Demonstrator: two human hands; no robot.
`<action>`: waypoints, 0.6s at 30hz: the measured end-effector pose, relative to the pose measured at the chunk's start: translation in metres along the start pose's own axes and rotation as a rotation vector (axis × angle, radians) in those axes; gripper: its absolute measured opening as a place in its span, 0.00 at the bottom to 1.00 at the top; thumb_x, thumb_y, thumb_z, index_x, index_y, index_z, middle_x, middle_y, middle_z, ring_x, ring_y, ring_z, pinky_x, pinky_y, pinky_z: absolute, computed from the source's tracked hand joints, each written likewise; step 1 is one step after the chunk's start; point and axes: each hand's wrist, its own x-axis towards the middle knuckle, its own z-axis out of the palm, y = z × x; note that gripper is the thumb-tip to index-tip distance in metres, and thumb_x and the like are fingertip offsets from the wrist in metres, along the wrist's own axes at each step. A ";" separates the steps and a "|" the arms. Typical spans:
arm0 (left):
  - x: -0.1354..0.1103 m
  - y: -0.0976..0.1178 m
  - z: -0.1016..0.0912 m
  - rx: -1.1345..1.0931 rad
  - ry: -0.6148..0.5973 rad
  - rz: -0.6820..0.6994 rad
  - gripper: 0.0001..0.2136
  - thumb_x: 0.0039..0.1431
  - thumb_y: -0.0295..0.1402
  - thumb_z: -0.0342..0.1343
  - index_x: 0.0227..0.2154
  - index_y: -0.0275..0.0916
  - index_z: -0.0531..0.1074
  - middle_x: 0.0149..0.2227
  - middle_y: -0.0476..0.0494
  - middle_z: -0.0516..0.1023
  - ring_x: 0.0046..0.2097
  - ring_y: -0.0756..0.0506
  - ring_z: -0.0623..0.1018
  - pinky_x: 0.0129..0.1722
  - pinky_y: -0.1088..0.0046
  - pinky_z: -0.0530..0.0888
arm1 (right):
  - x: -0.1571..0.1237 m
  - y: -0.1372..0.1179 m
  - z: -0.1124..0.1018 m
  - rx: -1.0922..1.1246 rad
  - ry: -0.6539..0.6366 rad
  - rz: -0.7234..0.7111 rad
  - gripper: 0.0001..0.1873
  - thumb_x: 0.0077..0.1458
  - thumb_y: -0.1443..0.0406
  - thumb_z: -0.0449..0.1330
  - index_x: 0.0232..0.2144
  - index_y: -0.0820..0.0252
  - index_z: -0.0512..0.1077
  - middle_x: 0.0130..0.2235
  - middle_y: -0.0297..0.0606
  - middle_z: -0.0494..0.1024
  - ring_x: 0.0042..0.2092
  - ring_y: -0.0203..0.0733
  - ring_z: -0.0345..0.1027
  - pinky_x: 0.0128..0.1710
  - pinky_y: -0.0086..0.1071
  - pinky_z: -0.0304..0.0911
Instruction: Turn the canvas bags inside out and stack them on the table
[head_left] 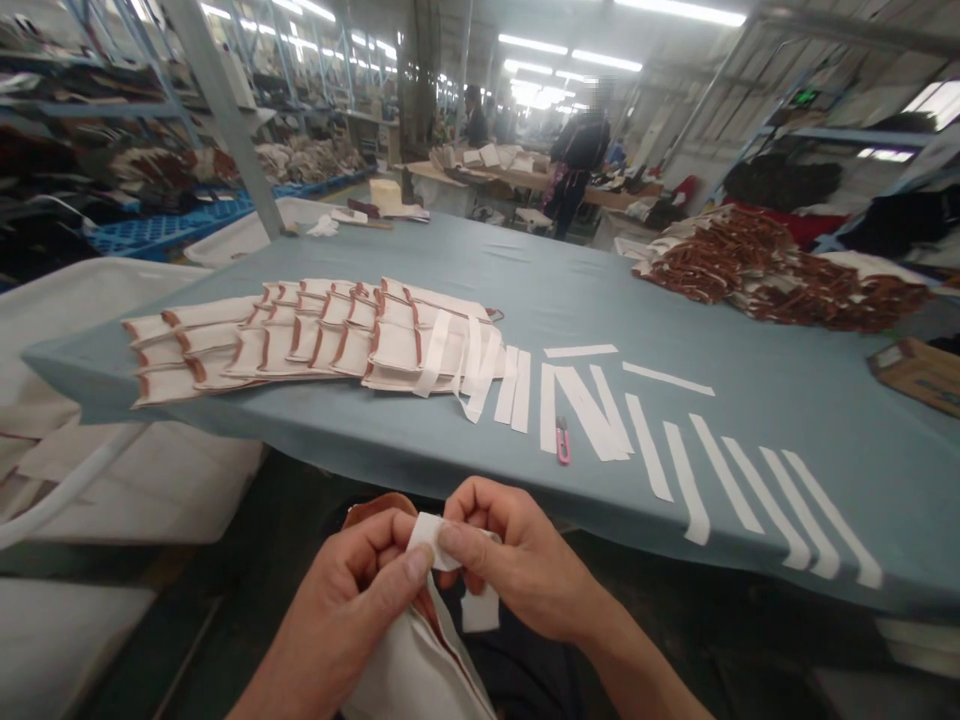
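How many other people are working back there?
2: one person in dark clothes standing by the far table, another person farther back, left. Others may be hidden.

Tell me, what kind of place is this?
Probably a sewing or bag-making workshop: stacked cream fabric pieces with brown trim lie on a long table, cut white strips sit in rows, and the left hand and right hand pinch a folded strip.

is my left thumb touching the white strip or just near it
Touching. The head view shows the thumb of the left hand pressed flat on the folded white strip, while the right hand pinches it from the other side.
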 end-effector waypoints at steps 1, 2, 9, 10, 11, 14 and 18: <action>0.000 0.001 0.000 0.006 -0.001 0.005 0.22 0.50 0.51 0.77 0.27 0.38 0.77 0.23 0.50 0.78 0.24 0.51 0.70 0.25 0.80 0.66 | 0.000 0.000 0.000 0.009 -0.006 0.005 0.34 0.55 0.37 0.74 0.33 0.57 0.69 0.27 0.32 0.77 0.25 0.31 0.61 0.25 0.26 0.55; 0.000 0.001 0.000 0.018 -0.001 0.008 0.21 0.50 0.51 0.77 0.27 0.38 0.77 0.23 0.50 0.78 0.24 0.51 0.70 0.25 0.80 0.65 | 0.000 0.000 0.001 0.010 -0.008 0.006 0.34 0.55 0.36 0.74 0.33 0.57 0.69 0.26 0.31 0.77 0.24 0.30 0.60 0.24 0.25 0.54; -0.001 0.001 -0.004 0.049 0.034 0.058 0.22 0.51 0.51 0.76 0.23 0.39 0.75 0.22 0.51 0.77 0.24 0.50 0.70 0.26 0.78 0.66 | 0.000 0.000 0.006 -0.012 0.002 0.012 0.37 0.55 0.33 0.71 0.34 0.58 0.68 0.25 0.30 0.77 0.23 0.29 0.58 0.24 0.24 0.54; -0.002 0.000 -0.005 0.056 0.039 0.076 0.21 0.53 0.51 0.75 0.23 0.39 0.76 0.22 0.51 0.77 0.24 0.50 0.71 0.26 0.78 0.66 | -0.001 0.001 0.007 -0.024 0.005 0.009 0.36 0.56 0.33 0.71 0.35 0.58 0.68 0.25 0.30 0.76 0.23 0.29 0.58 0.24 0.24 0.53; -0.004 0.000 -0.006 0.069 0.044 0.095 0.21 0.55 0.51 0.74 0.23 0.39 0.77 0.23 0.51 0.77 0.25 0.50 0.71 0.27 0.77 0.67 | -0.001 0.001 0.007 -0.042 0.011 0.004 0.35 0.57 0.34 0.70 0.35 0.57 0.68 0.25 0.29 0.75 0.23 0.29 0.57 0.24 0.24 0.53; -0.007 -0.002 -0.009 0.116 0.055 0.157 0.18 0.58 0.49 0.71 0.24 0.40 0.79 0.22 0.51 0.77 0.24 0.50 0.72 0.27 0.77 0.67 | -0.004 0.002 0.007 -0.163 0.058 -0.047 0.27 0.65 0.42 0.68 0.35 0.58 0.70 0.24 0.29 0.75 0.24 0.31 0.59 0.25 0.25 0.55; -0.007 -0.006 -0.012 0.147 0.062 0.197 0.18 0.61 0.49 0.69 0.24 0.40 0.80 0.22 0.51 0.78 0.24 0.49 0.73 0.27 0.77 0.67 | -0.008 0.001 0.007 -0.337 0.097 -0.145 0.14 0.69 0.55 0.63 0.36 0.58 0.72 0.25 0.31 0.77 0.24 0.32 0.65 0.27 0.26 0.58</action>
